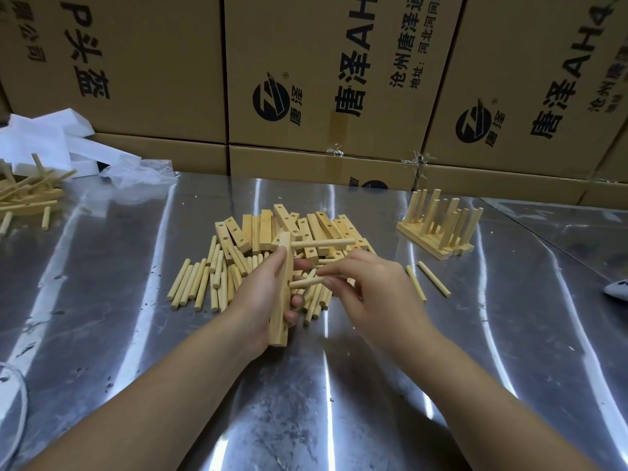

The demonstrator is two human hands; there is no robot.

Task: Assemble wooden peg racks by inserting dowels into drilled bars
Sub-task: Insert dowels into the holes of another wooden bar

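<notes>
Okay, head view only. Left hand (261, 294) is wrapped around a drilled bar (283, 294), held roughly upright above the steel table (373, 385). One dowel (323, 244) is already seated near the bar's top end, pointing toward 3 o'clock. Right hand (370, 290) pinches a second dowel (307, 283) with its tip at the bar's middle hole; can't tell how deep it sits. Pile of loose bars (272, 229) at 12 o'clock from the hands, loose dowels (200, 283) spread at 9 o'clock. Finished racks (438, 226), pegs up, at 2 o'clock. Two stray dowels (434, 278) at 3 o'clock. More wooden pieces (23, 195) at far 10 o'clock. Cardboard boxes (323, 79) stacked behind the table.
</notes>
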